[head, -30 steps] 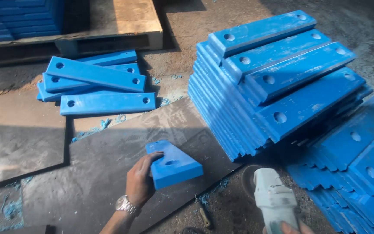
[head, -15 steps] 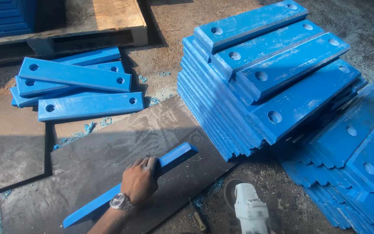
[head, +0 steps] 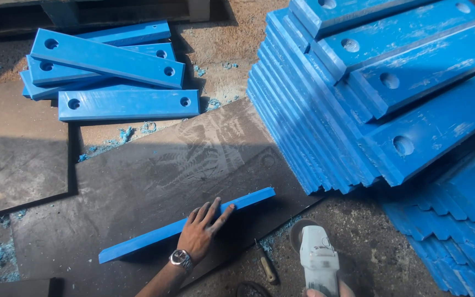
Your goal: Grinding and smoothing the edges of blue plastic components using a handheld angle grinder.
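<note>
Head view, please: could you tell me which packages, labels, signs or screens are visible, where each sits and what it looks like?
No packages, labels or signs show.
Wristwatch: on the left hand, round dark dial, silvery band; the nearest thing to a screen.

No packages, labels (or screens)
</note>
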